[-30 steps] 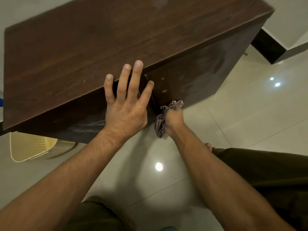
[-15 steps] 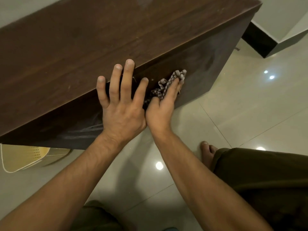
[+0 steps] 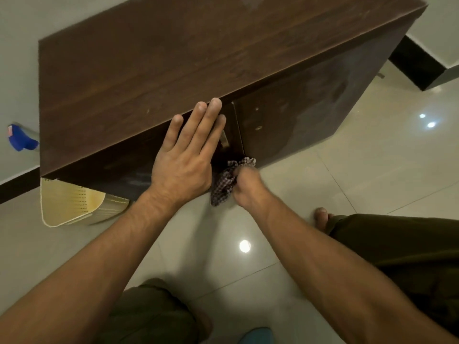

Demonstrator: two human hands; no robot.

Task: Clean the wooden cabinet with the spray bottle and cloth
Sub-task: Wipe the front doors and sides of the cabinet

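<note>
The dark wooden cabinet [image 3: 188,58] fills the upper part of the view, its two front doors meeting near the middle. My left hand [image 3: 188,152] lies flat with straight fingers against the left door, fingertips at the top edge. My right hand [image 3: 246,184] grips a bunched checkered cloth [image 3: 226,184] low against the door front, near the seam between the doors. It is blurred. A blue and white object [image 3: 21,140], possibly the spray bottle, pokes out at the far left beyond the cabinet.
A yellow perforated basket [image 3: 74,207] sits on the floor under the cabinet's left end. Glossy beige floor tiles [image 3: 347,182] spread to the right. My bare foot [image 3: 323,217] and dark trousers [image 3: 397,244] are at the lower right. A dark skirting [image 3: 417,68] runs at the far right.
My right hand has swept the cloth down from high on the door front to near its lower edge. My left hand has stayed flat on the left door.
</note>
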